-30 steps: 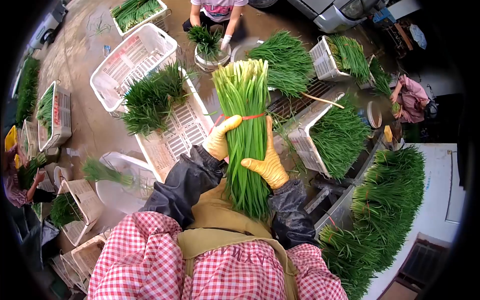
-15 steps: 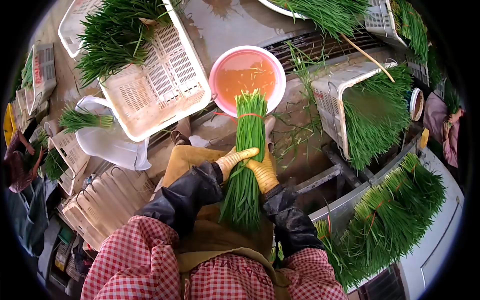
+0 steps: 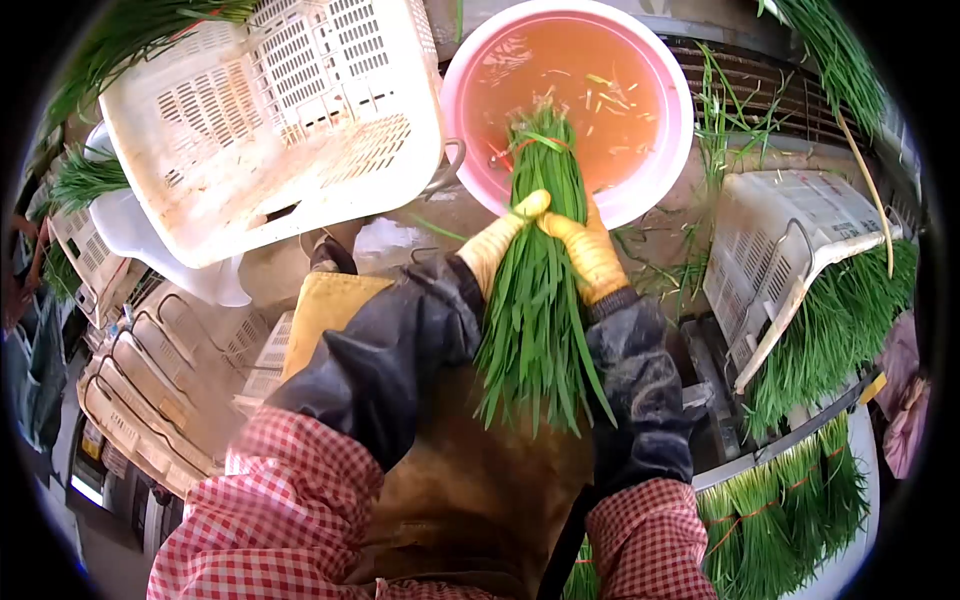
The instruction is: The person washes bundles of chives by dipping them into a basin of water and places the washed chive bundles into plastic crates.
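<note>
Head view shows, at far left, stacked crates [image 3: 165,385], then a tilted white crate [image 3: 285,185] beside the pink basin [image 3: 673,130]. Left of centre, the gloved left hand [image 3: 503,240] clasps a bundle of green stalks [image 3: 535,300]; the gloved right hand [image 3: 588,255] grips its other side. The bundle's red-banded end lies within the basin's rim, at the brownish water [image 3: 500,85]. Farther right stand a crate [image 3: 755,265] full of greens and, below, more tied bundles [image 3: 775,525].
</note>
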`<state>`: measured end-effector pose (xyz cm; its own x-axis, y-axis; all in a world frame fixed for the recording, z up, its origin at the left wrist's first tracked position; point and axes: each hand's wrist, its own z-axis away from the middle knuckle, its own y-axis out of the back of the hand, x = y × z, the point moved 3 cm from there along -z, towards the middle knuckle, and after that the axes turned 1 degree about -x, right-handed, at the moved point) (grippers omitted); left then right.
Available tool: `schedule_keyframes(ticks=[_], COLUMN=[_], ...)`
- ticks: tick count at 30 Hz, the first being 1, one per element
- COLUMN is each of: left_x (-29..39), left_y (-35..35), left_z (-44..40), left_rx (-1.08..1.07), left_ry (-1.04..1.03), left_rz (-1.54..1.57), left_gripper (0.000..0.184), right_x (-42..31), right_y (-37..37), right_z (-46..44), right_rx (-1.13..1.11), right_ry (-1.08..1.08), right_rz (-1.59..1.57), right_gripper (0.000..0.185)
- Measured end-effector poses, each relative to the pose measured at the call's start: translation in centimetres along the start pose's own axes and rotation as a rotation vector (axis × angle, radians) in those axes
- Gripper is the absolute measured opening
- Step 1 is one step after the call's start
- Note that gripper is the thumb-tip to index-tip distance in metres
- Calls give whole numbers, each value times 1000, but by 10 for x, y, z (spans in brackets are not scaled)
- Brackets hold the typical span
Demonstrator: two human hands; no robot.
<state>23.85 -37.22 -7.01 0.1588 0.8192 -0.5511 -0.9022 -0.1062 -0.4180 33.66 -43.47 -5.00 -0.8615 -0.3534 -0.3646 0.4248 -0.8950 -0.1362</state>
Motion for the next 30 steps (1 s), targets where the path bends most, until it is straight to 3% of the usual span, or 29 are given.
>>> schedule_keyframes(ticks=[1, 3, 4, 7, 8, 10, 11, 12, 13, 14, 17, 18, 20, 22, 24, 26, 27, 28, 30], left_x=[-13, -35, -43, -47, -45, -41, -40, -40, -41, -43, -42, -44, -50, -51, -41, -44, -46, -46, -43], left_y=[-12, 21, 32, 37, 42, 41, 50, 63, 74, 74, 65, 67, 67, 63, 56, 54, 53, 52, 47], left_z=[30, 45, 56, 58, 58, 65, 62, 59, 59, 58, 64, 60, 55, 59, 57, 56, 53, 52, 55], left_rx=[35, 40, 81, 86, 145, 296, 255, 216, 237, 233, 334, 329, 328, 371, 328, 333, 338, 346, 362], left_ry=[-133, -43, 142, 76, 65, 58, 58, 56, 118, 126, 77, 46, -78, -84, -26, -39, -57, -74, -23], left_rz=[-45, 26, 77, -76, -163, -264, -302, -334, -329, -327, -374, -316, -281, -259, -246, -214, -195, -183, -168], left_gripper=[57, 56, 52, 44, 40, 33, 33, 33, 33, 33, 33, 31, 31, 33, 34, 34, 34, 35, 35], right_x=[20, 51, 68, 70, 71, 17, 14, -9, -17, -24, -57, -47, 1, 26, 23, 24, 27, 35, 54], right_y=[-1, -7, -5, -17, -13, 13, 52, 72, 100, 118, 78, 68, 65, 76, 98, 93, 88, 78, 101], right_z=[4, 10, -2, -8, -9, 4, -12, -25, -48, -71, -123, -150, -219, -251, -253, -225, -216, -203, -214], right_rx=[44, 128, 143, 48, -16, -185, -135, -142, 34, 184, 238, 224, -35, 157, 410, 484, 476, 346, 289], right_ry=[56, 22, -12, -92, -119, -463, -517, -445, -333, -88, 79, 247, 136, 38, -16, 85, 130, 299, 195], right_rz=[-59, -115, -81, -6, 72, 531, 670, 592, 539, 509, 564, 592, 680, 743, 379, 104, 126, 438, 888], right_gripper=[68, 74, 76, 75, 76, 83, 90, 81, 71, 63, 59, 61, 59, 55, 51, 47, 45, 59, 55])
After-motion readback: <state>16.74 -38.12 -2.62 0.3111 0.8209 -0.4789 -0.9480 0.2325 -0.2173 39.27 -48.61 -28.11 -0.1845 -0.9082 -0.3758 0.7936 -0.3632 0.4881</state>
